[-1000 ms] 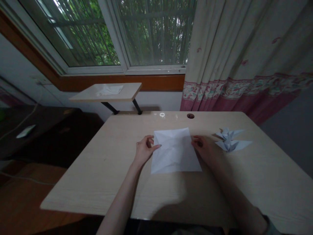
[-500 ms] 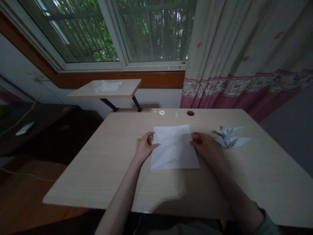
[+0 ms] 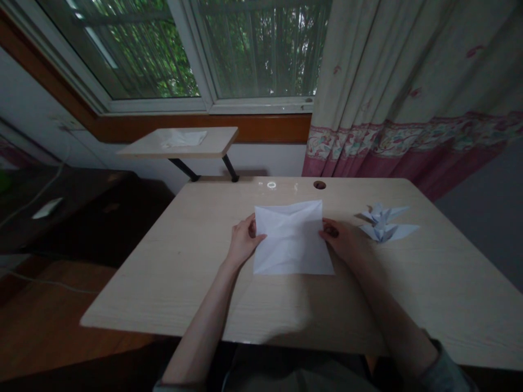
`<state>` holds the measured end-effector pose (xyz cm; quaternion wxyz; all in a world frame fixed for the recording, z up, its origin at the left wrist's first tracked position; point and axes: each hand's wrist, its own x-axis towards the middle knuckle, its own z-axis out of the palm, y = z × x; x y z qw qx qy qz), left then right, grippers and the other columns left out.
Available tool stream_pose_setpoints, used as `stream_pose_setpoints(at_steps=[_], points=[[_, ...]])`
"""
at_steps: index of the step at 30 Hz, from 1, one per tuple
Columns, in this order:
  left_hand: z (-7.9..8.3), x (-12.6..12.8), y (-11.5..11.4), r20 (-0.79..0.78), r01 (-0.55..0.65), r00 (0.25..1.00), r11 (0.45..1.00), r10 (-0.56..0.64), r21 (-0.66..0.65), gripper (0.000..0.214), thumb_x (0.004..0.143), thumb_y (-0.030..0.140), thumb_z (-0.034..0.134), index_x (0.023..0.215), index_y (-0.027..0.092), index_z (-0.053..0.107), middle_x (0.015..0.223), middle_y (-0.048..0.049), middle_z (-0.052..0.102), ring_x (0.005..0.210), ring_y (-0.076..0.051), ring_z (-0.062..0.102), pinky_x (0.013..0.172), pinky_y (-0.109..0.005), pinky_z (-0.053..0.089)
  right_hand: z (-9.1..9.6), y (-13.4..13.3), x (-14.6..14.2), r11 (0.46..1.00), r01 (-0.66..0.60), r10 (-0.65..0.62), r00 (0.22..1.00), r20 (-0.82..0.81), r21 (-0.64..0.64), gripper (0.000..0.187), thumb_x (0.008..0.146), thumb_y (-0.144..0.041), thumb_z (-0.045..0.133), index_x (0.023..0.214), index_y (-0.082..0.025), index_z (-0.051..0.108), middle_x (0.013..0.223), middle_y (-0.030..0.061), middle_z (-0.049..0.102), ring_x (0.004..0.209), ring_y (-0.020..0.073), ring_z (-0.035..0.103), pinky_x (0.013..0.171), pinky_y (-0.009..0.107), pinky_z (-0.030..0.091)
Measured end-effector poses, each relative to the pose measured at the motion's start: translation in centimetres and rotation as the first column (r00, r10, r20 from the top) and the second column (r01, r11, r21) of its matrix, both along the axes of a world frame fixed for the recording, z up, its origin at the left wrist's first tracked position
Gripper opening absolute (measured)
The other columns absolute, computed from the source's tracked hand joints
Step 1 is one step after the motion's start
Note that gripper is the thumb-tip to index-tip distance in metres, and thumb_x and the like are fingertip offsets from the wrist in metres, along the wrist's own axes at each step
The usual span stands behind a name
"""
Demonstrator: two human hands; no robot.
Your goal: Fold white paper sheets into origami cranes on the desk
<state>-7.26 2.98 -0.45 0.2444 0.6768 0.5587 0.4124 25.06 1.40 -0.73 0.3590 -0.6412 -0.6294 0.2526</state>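
A white sheet of paper (image 3: 291, 239), roughly square and marked with creases, is between my two hands over the desk. Its far edge bows and its far corners are lifted, while the near edge lies close to the desktop. My left hand (image 3: 244, 239) pinches the left edge, thumb on top and fingers behind. At the right edge my right hand (image 3: 340, 237) grips the paper in the same way; its fingertips are partly in shadow. Two folded paper cranes (image 3: 383, 223) rest close together to the right of my right hand.
The pale wooden desk (image 3: 171, 283) has a round cable hole (image 3: 320, 185) at its back edge. A small raised shelf (image 3: 216, 142) at the back left bears crumpled white paper (image 3: 186, 139). Behind stand a window and a curtain (image 3: 351, 109).
The far edge of the paper has risen and curved, its far right corner lifting most. Both hands keep their hold on the sides. The camera view has shifted slightly.
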Motion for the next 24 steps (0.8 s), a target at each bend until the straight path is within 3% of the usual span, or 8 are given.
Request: stream_pose_setpoints(at_steps=[3,6,10,14,16,19,22,24], points=[[0.1,-0.1,0.0,-0.003,0.048,0.999,0.997,-0.048,0.06,0.054,0.07,0.033,0.08,0.12,0.019,0.065,0.097,-0.0057,0.066,0.091,-0.024,0.06,0.087,-0.036,0.047,0.1,-0.2,0.0,1.0,-0.001,0.001,1.0,0.001,0.02,0.03,0.076,-0.019,0.065,0.104,-0.023,0.072,0.085,0.0039,0.074,0.076,0.0215,0.066,0.078,0.036,0.053],[0.0,0.3,-0.1,0.231,0.048,0.971,0.997,-0.061,0.064,0.058,0.07,0.033,0.08,0.124,0.019,0.062,0.116,-0.0092,0.065,0.105,-0.025,0.06,0.095,-0.038,0.046,0.0,-0.3,-0.1,0.999,-0.005,0.009,0.996,-0.09,0.044,0.032,0.076,-0.019,0.063,0.106,-0.023,0.07,0.093,0.0046,0.073,0.08,0.0205,0.066,0.078,0.034,0.053],[0.2,1.2,-0.2,0.607,0.149,0.788,0.988,-0.102,-0.027,0.056,0.076,0.039,0.075,0.125,0.018,0.061,0.127,-0.0119,0.064,0.112,-0.026,0.062,0.094,-0.038,0.049,0.5,-0.6,0.0,0.997,-0.01,0.027,0.975,-0.219,0.08,0.023,0.083,-0.031,0.058,0.103,-0.025,0.068,0.106,0.0061,0.072,0.093,0.0219,0.066,0.086,0.036,0.052],[0.8,1.4,-0.1,0.787,0.183,0.617,0.977,-0.025,-0.113,0.042,0.078,0.046,0.07,0.109,0.018,0.069,0.116,-0.0093,0.07,0.105,-0.024,0.066,0.091,-0.035,0.051,0.9,-0.9,0.1,0.998,-0.004,0.023,0.938,-0.345,0.058,0.035,0.095,-0.045,0.041,0.107,-0.025,0.067,0.121,0.0067,0.069,0.115,0.0227,0.061,0.096,0.037,0.048],[1.1,1.2,-0.1,0.811,0.174,0.585,0.976,0.004,-0.13,0.04,0.079,0.052,0.067,0.099,0.018,0.07,0.109,-0.0082,0.072,0.103,-0.024,0.067,0.091,-0.035,0.051,0.6,-0.7,0.2,0.999,-0.019,0.035,0.9,-0.435,0.039,0.049,0.096,-0.056,0.033,0.109,-0.024,0.067,0.126,0.0081,0.067,0.118,0.0242,0.06,0.097,0.039,0.047],[1.5,1.0,-0.3,0.862,0.184,0.506,0.972,0.036,-0.149,0.042,0.081,0.06,0.064,0.089,0.019,0.071,0.102,-0.0065,0.074,0.101,-0.023,0.067,0.09,-0.034,0.051,-0.2,-0.3,0.3,0.991,-0.052,0.116,0.787,-0.606,0.122,0.063,0.093,-0.071,0.03,0.106,-0.024,0.07,0.124,0.0093,0.068,0.116,0.0271,0.06,0.097,0.042,0.047],[2.1,0.9,-0.7,0.907,0.232,0.419,0.963,0.028,-0.137,0.046,0.083,0.064,0.061,0.087,0.02,0.072,0.106,-0.0066,0.073,0.103,-0.022,0.067,0.091,-0.031,0.049,-0.5,0.0,0.5,0.972,-0.096,0.223,0.67,-0.708,0.216,0.066,0.093,-0.074,0.027,0.105,-0.027,0.072,0.12,0.0087,0.07,0.115,0.0283,0.061,0.096,0.044,0.047],[2.4,1.0,-0.9,0.91,0.254,0.414,0.96,0.001,-0.116,0.05,0.085,0.067,0.057,0.087,0.019,0.074,0.112,-0.0076,0.072,0.107,-0.024,0.066,0.093,-0.031,0.048,-0.2,0.0,0.6,0.959,-0.138,0.276,0.647,-0.711,0.247,0.068,0.094,-0.073,0.022,0.104,-0.029,0.072,0.12,0.0073,0.071,0.117,0.0286,0.06,0.097,0.046,0.047]])
